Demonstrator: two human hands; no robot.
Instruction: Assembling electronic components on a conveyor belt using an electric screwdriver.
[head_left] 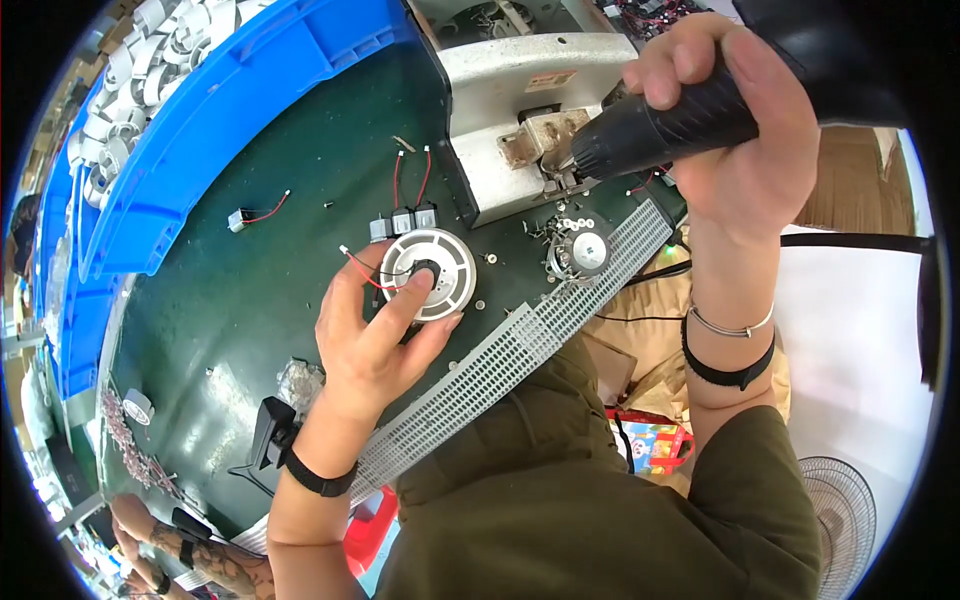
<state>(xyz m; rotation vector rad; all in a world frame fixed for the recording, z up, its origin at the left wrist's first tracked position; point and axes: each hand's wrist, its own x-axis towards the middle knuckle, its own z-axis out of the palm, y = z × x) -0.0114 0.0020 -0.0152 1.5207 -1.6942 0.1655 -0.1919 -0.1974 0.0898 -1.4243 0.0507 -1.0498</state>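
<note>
My left hand [362, 345] grips a white round plastic housing [459, 268] over the green mat. Its index finger presses on a small dark motor [427, 272] at the housing's centre, from which red and black wires trail. My right hand [765, 150] is wrapped round a black electric screwdriver [640, 135], held slanting down to the left. The driver's tip is at the outlet block [548, 138] of a grey metal screw feeder [490, 85]; whether a screw sits on the bit is too small to tell. Several small motors [403, 221] with wires stand just beyond the housing.
A magnetic-looking round dish [587, 252] with loose screws stands before the feeder. A perforated strip [470, 375] edges the mat. A blue bin [215, 130] of white curved parts stands far left. A lone motor [238, 220] lies on the mat. Another person's tattooed arm [215, 565] is lower left.
</note>
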